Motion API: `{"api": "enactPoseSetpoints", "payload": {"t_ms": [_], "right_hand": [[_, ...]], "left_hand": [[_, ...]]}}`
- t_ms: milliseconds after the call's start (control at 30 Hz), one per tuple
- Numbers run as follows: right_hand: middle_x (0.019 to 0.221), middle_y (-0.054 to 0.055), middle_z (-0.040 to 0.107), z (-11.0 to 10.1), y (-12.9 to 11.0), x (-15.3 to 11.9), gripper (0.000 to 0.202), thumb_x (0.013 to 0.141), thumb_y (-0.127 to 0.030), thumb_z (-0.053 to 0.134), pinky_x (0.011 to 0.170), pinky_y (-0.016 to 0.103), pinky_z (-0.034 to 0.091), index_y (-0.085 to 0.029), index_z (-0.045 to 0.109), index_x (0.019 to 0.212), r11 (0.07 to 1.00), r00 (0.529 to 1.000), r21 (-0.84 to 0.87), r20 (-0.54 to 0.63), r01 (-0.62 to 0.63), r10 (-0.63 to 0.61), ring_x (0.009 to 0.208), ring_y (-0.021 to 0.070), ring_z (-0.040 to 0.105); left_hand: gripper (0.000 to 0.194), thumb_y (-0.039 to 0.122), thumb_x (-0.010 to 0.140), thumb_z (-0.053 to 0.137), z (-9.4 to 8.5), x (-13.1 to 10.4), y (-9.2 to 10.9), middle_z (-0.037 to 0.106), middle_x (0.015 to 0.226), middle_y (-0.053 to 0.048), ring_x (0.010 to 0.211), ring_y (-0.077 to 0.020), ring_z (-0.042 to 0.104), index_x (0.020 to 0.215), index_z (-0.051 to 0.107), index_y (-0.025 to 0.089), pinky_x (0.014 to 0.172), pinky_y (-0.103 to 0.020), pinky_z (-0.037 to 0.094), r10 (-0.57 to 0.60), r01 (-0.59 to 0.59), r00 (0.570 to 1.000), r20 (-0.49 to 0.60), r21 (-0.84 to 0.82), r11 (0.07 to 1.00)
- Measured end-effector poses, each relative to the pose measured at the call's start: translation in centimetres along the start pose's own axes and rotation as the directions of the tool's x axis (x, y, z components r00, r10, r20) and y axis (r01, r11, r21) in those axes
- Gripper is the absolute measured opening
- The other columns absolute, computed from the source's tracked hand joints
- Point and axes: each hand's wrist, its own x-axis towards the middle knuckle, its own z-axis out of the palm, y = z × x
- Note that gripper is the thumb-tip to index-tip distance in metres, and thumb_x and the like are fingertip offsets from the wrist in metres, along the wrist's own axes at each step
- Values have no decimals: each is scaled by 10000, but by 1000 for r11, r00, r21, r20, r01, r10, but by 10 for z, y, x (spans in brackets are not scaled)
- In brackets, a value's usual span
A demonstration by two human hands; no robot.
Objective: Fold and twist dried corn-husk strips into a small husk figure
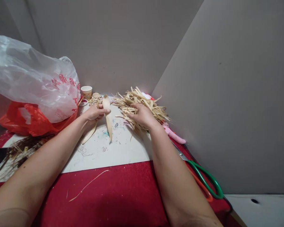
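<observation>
My left hand pinches a pale, flat strip of dried leaf between thumb and fingers; the strip hangs down over the white board. A second, similar strip slants down beneath that hand to the board. To the right, my right hand rests on a loose heap of dried straw-coloured strips, with thumb and fingers apart. Whether any strip is held between those fingers is not visible.
A clear plastic bag over a red bag stands at left. Behind are a paper cup and a coil of cord. Green-handled scissors and a pink object lie right. Dark twigs lie left.
</observation>
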Motion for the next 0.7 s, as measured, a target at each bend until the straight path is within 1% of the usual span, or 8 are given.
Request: {"api": "enactPoseSetpoints", "payload": {"t_ms": [33,67,133,167,233,300,467,700], "right_hand": [[950,95,699,5,-9,-1,262,640,-263,740,785,371,486,-190,701,888,994,1000,108,-9,16,-15,867,225,631],[914,85,702,11,-18,-3,217,683,-280,712,749,350,494,-185,702,878,975,1000,223,24,-3,-3,827,207,637],[790,60,696,22,-35,-6,163,713,-297,693,635,295,487,-169,697,815,911,985,400,166,-99,34,711,175,634],[722,47,683,27,-42,-8,141,705,-288,696,579,268,468,-162,688,767,881,970,446,236,-155,52,652,161,626],[605,20,641,35,-48,-11,105,673,-247,702,500,230,422,-153,656,669,842,945,481,312,-246,98,554,135,596],[533,-4,599,39,-47,-13,111,647,-226,697,456,208,389,-153,625,606,813,942,508,304,-285,140,488,112,560],[514,-24,587,37,-38,-11,119,626,-260,678,417,184,366,-162,613,604,785,951,553,272,-280,148,449,89,523],[493,-8,588,43,-35,-11,104,644,-235,634,426,199,356,-154,610,583,831,952,493,275,-259,134,451,104,525]], "left_hand": [[348,258,551,852,1,0,0,367,460,94,372,-11,219,704,556,156,409,-201,69,1,-1,1000,22,2,1000],[355,267,548,858,2,0,0,363,458,95,374,-11,220,698,556,155,408,-201,74,0,0,999,39,6,1000],[370,281,541,867,5,0,0,340,446,99,372,-13,226,677,546,157,407,-202,82,-6,5,998,61,24,1000],[376,285,537,870,6,-1,0,333,441,100,371,-14,230,669,542,158,406,-202,85,-10,8,998,69,36,999],[380,287,530,874,7,-1,1,338,439,96,370,-14,237,661,542,157,404,-202,88,-14,10,996,83,54,998],[370,291,535,873,8,-2,1,342,441,93,371,-11,236,663,555,150,404,-200,88,-23,16,995,95,67,998],[321,284,574,851,7,-2,2,342,439,86,378,-11,240,648,573,141,409,-198,92,-31,22,994,107,87,996],[274,236,588,830,10,-2,0,376,436,71,369,-16,249,621,574,142,407,-218,93,-1,-7,999,50,167,986]]}}
